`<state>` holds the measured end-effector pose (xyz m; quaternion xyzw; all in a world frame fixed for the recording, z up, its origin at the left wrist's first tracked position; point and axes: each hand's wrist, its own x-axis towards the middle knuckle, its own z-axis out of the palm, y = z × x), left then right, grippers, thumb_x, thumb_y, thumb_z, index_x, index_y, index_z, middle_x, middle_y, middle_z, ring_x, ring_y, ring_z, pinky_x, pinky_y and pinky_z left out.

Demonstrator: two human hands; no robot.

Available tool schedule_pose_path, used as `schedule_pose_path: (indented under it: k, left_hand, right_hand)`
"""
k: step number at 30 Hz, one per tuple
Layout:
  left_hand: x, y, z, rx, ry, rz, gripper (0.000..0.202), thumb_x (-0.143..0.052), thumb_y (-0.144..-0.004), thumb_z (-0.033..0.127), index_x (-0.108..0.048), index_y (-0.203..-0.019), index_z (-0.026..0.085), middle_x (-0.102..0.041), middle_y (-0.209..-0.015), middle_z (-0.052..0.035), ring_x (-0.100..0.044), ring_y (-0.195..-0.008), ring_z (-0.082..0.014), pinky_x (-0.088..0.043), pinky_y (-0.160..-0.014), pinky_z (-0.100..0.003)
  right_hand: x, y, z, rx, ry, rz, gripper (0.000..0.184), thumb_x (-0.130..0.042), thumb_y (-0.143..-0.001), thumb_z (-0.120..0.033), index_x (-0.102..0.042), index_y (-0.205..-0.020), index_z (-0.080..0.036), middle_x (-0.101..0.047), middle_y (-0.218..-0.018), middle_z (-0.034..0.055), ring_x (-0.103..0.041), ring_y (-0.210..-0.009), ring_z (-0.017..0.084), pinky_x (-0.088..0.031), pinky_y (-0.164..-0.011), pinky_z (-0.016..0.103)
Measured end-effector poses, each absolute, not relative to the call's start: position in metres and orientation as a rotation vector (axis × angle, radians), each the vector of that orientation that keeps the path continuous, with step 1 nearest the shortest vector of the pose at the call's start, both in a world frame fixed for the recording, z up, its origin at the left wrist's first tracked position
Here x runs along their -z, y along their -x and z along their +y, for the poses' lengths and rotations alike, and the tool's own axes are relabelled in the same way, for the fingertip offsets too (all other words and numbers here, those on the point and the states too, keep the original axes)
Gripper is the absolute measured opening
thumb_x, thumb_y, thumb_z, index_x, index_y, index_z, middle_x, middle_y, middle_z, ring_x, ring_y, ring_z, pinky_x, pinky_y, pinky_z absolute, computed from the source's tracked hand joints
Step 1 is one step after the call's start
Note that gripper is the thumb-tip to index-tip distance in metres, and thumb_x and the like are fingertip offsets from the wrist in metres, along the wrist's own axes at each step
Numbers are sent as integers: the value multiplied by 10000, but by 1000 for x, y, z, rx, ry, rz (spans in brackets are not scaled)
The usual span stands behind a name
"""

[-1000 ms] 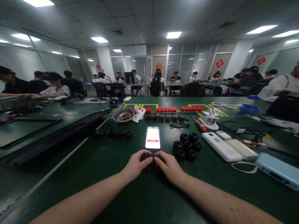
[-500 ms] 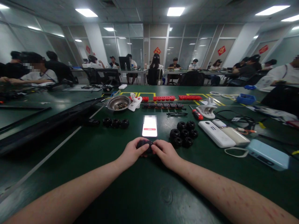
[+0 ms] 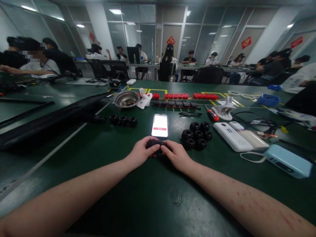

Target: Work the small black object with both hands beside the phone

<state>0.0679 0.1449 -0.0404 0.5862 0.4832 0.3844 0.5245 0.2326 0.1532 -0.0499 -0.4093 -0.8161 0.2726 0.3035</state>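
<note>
Close to the table's middle, my left hand (image 3: 142, 149) is closed around a black rounded part (image 3: 152, 143), its thumb across the near side. My right hand (image 3: 176, 154) pinches the same part at its right end, and the two hands nearly meet. Fingers cover much of the part, so its full shape is hidden. Just beyond lies a phone (image 3: 160, 131) with a lit white screen and a red bar. To the right sits a cluster of several glossy black wheel-like parts (image 3: 197, 134); a short row of similar black parts (image 3: 123, 121) lies to the left.
Behind the phone are a metal bowl (image 3: 118, 102) holding small pieces, a dark strip (image 3: 176, 104), red trays (image 3: 177, 96) and a screwdriver (image 3: 212, 115). White power banks (image 3: 233, 136) and a light blue box (image 3: 288, 160) lie right. A long black object (image 3: 51, 118) stretches left. People sit farther back.
The camera view has tilted down slightly, so the table things appear higher. Both hands keep hold of the black part, with only slight finger movement.
</note>
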Motion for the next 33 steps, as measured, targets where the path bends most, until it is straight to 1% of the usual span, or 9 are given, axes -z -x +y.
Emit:
schedule_pose_path:
  k: [2,8,11,13,16,19,23,30,33]
  left_hand:
    - [42,-67,147,-899,-1401,1172,330,-539,-692,364,-492,-936,147,-556,-685,9,-544,-528,-99,-446,-501,-231]
    - [36,-65,144,-920,-1391,1194,290,-548,-686,347,-512,-897,151,-549,-700,10,-530,-513,-91,-436,-491,-226]
    - [33,-67,141,-940,-1364,1189,281,-548,-689,328,-499,-910,163,-541,-739,8,-543,-554,-99,-450,-516,-236]
    - [33,-67,141,-934,-1368,1184,288,-551,-689,322,-490,-923,167,-540,-739,10,-544,-555,-100,-449,-522,-239]
    - [37,-67,144,-905,-1395,1180,308,-556,-685,331,-486,-932,161,-543,-718,12,-542,-538,-97,-441,-519,-235]
    - [40,-66,147,-884,-1405,1203,330,-532,-696,369,-487,-936,147,-550,-716,1,-554,-551,-112,-441,-516,-241]
    - [35,-66,146,-881,-1399,1229,310,-521,-702,378,-505,-908,147,-559,-751,-11,-549,-579,-116,-452,-532,-249]
    - [31,-69,140,-887,-1410,1152,284,-576,-669,309,-507,-902,163,-534,-841,-15,-554,-676,-132,-483,-592,-269]
    - [36,-68,143,-881,-1422,1148,306,-572,-671,327,-499,-918,163,-539,-814,-7,-544,-611,-110,-471,-562,-252]
  right_hand:
    - [51,-232,152,-664,1056,-2162,218,-454,-802,-304,-521,-966,-175,-584,-853,50,-526,-766,174,-413,-675,312]
    - [50,-231,147,-569,990,-2130,451,-560,-723,-297,-397,-1133,-201,-535,-1017,69,-489,-896,197,-385,-778,355]
    - [48,-232,149,-614,1051,-2131,353,-458,-790,-356,-430,-1094,-178,-572,-865,50,-521,-772,176,-403,-698,327]
    - [49,-233,151,-640,1076,-2155,264,-371,-835,-359,-514,-952,-170,-573,-750,27,-522,-692,156,-402,-643,298]
    - [50,-233,154,-647,1112,-2171,257,-377,-834,-348,-551,-783,-165,-560,-684,18,-512,-643,147,-393,-595,276]
    - [51,-233,152,-629,1079,-2137,200,-491,-777,-305,-527,-919,-169,-572,-776,32,-514,-707,159,-404,-637,288]
    - [48,-233,147,-624,983,-2115,372,-571,-716,-246,-444,-1061,-183,-549,-966,59,-497,-862,178,-392,-755,316]
    - [44,-232,148,-765,1018,-2142,260,-404,-827,-341,-488,-1008,-175,-584,-853,46,-533,-743,165,-414,-671,304]
    - [47,-232,150,-734,1027,-2145,234,-461,-799,-313,-508,-983,-175,-582,-878,52,-529,-792,177,-410,-710,318]
